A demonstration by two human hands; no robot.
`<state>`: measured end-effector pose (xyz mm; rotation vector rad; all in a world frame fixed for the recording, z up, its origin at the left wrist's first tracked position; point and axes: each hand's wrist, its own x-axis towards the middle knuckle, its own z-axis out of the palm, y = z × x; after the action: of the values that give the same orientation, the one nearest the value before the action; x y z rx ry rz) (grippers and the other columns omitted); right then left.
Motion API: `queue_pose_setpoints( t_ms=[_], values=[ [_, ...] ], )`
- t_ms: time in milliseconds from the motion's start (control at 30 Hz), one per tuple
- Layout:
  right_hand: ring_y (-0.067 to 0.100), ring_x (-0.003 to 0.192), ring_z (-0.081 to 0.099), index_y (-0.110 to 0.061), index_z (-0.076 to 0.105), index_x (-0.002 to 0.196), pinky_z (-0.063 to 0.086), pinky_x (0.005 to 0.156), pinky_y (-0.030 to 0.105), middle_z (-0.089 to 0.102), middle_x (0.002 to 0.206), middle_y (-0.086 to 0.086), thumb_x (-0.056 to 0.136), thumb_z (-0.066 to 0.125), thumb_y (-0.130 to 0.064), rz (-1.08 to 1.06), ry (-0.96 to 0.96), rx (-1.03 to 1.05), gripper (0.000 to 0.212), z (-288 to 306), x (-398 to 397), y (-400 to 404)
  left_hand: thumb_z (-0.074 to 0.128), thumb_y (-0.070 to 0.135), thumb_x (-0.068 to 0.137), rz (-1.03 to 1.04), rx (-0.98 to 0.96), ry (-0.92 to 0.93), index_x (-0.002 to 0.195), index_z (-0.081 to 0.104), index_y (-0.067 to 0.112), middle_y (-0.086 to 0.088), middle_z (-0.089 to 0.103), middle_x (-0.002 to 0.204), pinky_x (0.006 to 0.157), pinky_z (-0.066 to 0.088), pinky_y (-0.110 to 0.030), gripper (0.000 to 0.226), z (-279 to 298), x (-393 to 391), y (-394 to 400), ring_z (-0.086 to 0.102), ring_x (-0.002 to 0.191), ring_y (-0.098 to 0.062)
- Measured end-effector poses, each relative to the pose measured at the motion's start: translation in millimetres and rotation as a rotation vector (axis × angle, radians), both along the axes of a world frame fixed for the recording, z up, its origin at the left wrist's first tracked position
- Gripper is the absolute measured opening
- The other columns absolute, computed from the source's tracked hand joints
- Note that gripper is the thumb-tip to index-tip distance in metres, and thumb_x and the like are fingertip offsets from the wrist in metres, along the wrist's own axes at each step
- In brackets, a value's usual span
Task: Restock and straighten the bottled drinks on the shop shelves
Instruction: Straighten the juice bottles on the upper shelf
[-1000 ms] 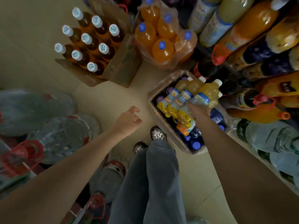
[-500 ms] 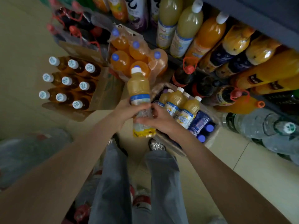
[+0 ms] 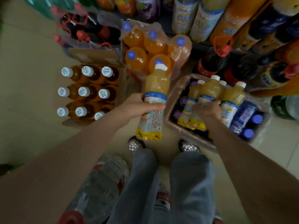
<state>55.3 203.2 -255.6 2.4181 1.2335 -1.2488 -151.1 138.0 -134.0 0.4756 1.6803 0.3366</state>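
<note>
My left hand (image 3: 137, 106) grips a yellow juice bottle (image 3: 153, 104) with a white cap around its label, holding it above the floor in front of my feet. My right hand (image 3: 206, 110) is in the cardboard box (image 3: 186, 135) on the floor to the right, fingers curled around a second yellow juice bottle (image 3: 205, 94) standing among three like it. Dark blue-capped bottles (image 3: 247, 120) fill the rest of that box. The shelves (image 3: 210, 21) at the top right carry large juice and cola bottles.
An open carton of brown white-capped bottles (image 3: 87, 91) stands on the floor to the left. A shrink-wrapped pack of orange drinks (image 3: 150, 50) sits ahead of it, and red-capped dark bottles (image 3: 84, 31) behind. Large water bottles (image 3: 100, 183) lie by my left leg.
The right hand let go of the lifted bottle and went back into the box onto another yellow bottle. The left hand now holds the first bottle alone.
</note>
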Motion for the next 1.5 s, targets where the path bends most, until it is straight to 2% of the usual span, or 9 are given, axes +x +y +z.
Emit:
queue_pose_setpoints(
  t_ms=[133, 233, 433, 700, 800, 933, 1033, 1333, 1500],
  values=[
    [0.028, 0.097, 0.063, -0.012, 0.047, 0.117, 0.053, 0.085, 0.042, 0.063, 0.111, 0.009, 0.060, 0.079, -0.046, 0.017, 0.228, 0.031, 0.073, 75, -12, 3, 0.077, 0.024, 0.072, 0.010, 0.064, -0.057, 0.092, 0.063, 0.029, 0.004, 0.068, 0.101, 0.083, 0.051, -0.027, 0.026, 47, -13, 2, 0.064, 0.094, -0.012],
    [0.015, 0.079, 0.060, -0.015, 0.043, 0.109, 0.053, 0.070, 0.033, 0.060, 0.092, 0.001, 0.066, 0.082, -0.023, 0.055, 0.487, 0.112, 0.058, 184, -54, 23, 0.075, 0.010, 0.073, 0.002, 0.180, -0.092, 0.097, 0.064, 0.020, 0.001, 0.069, 0.099, 0.078, 0.052, -0.024, 0.028, 125, -39, 10, 0.064, 0.093, -0.014],
    [0.017, 0.090, 0.061, -0.013, 0.042, 0.114, 0.052, 0.084, 0.036, 0.062, 0.098, 0.000, 0.067, 0.080, -0.001, 0.222, 0.785, 0.487, 0.062, 434, -137, 74, 0.077, 0.000, 0.069, -0.097, 0.512, 0.068, 0.098, 0.059, 0.017, 0.013, 0.064, 0.083, 0.064, 0.047, -0.010, 0.039, 323, -121, 46, 0.059, 0.063, 0.012],
    [0.007, 0.091, 0.061, -0.039, 0.044, 0.103, 0.056, 0.071, 0.030, 0.061, 0.102, -0.011, 0.075, 0.076, -0.014, 0.352, 1.042, 0.841, 0.050, 658, -213, 115, 0.081, 0.007, 0.066, -0.092, 0.879, 0.270, 0.116, 0.050, 0.015, 0.008, 0.062, 0.103, 0.078, 0.051, -0.017, 0.059, 521, -191, 84, 0.061, 0.092, -0.007],
    [0.014, 0.094, 0.063, -0.025, 0.045, 0.119, 0.056, 0.061, 0.023, 0.062, 0.106, -0.006, 0.074, 0.077, -0.012, 0.353, 1.033, 1.008, 0.057, 695, -232, 138, 0.083, 0.009, 0.063, -0.009, 1.011, 0.332, 0.111, 0.051, 0.017, 0.012, 0.061, 0.099, 0.082, 0.050, -0.020, 0.058, 558, -208, 99, 0.059, 0.090, -0.001],
    [0.012, 0.096, 0.060, -0.018, 0.043, 0.124, 0.054, 0.082, 0.032, 0.060, 0.101, -0.017, 0.072, 0.078, -0.010, 0.333, 0.946, 1.274, 0.063, 720, -257, 182, 0.081, 0.007, 0.065, 0.152, 1.159, 0.362, 0.095, 0.052, 0.026, 0.017, 0.058, 0.090, 0.056, 0.045, -0.003, 0.046, 593, -226, 129, 0.055, 0.079, 0.005],
    [0.009, 0.096, 0.057, -0.018, 0.043, 0.124, 0.044, 0.080, 0.016, 0.058, 0.103, -0.013, 0.072, 0.079, -0.013, 0.330, 0.878, 1.345, 0.064, 730, -275, 221, 0.081, 0.009, 0.066, 0.226, 1.211, 0.382, 0.094, 0.054, 0.023, 0.013, 0.060, 0.087, 0.048, 0.046, -0.007, 0.041, 609, -239, 159, 0.061, 0.069, 0.001],
    [0.019, 0.099, 0.060, -0.009, 0.044, 0.122, 0.051, 0.090, 0.036, 0.060, 0.104, 0.002, 0.070, 0.080, -0.018, 0.348, 0.735, 1.236, 0.063, 725, -338, 325, 0.080, 0.013, 0.066, 0.354, 1.225, 0.357, 0.095, 0.057, 0.023, 0.008, 0.064, 0.089, 0.045, 0.047, -0.011, 0.038, 625, -278, 247, 0.060, 0.077, -0.006],
    [0.022, 0.112, 0.055, -0.010, 0.038, 0.124, 0.043, 0.090, 0.026, 0.058, 0.119, 0.007, 0.076, 0.075, -0.017, 0.393, 0.720, 1.127, 0.061, 728, -369, 348, 0.081, 0.018, 0.066, 0.400, 1.246, 0.405, 0.096, 0.056, 0.024, 0.011, 0.063, 0.088, 0.054, 0.048, -0.017, 0.040, 624, -292, 272, 0.060, 0.078, -0.003]
  ],
)
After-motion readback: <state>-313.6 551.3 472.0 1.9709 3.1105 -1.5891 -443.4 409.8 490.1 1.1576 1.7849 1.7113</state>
